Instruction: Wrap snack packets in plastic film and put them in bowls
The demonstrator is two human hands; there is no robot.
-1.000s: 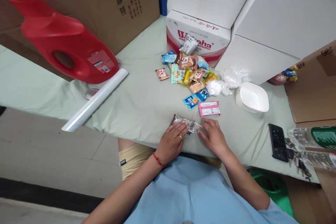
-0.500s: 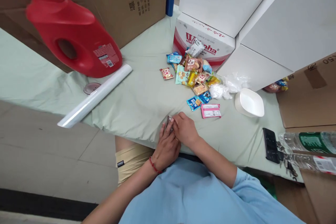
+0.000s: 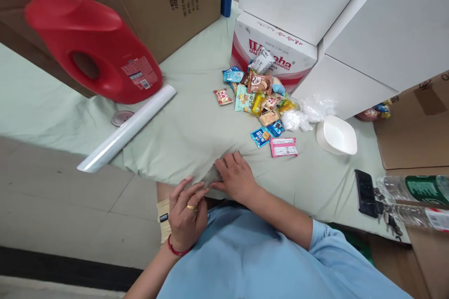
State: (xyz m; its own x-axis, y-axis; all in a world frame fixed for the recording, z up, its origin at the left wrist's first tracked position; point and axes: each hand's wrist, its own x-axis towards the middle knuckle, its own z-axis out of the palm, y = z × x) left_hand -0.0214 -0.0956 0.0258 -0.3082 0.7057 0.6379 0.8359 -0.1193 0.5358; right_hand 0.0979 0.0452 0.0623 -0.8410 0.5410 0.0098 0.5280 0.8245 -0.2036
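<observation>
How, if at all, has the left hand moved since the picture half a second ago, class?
Yes. Judged against the pink-edged packet, the left hand has moved left and lower in the view, farther from it.

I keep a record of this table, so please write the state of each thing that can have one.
Dark packet: mostly hidden, sealed or opened unclear
Right hand: over that packet, grip unclear
Left hand: open, fingers loosely bent
Pink packet: lying flat
White bowl: upright, uncovered
Clear plastic: crumpled
White roll: lying down
Red jug: appears standing, top out of view
Phone: lying flat
</observation>
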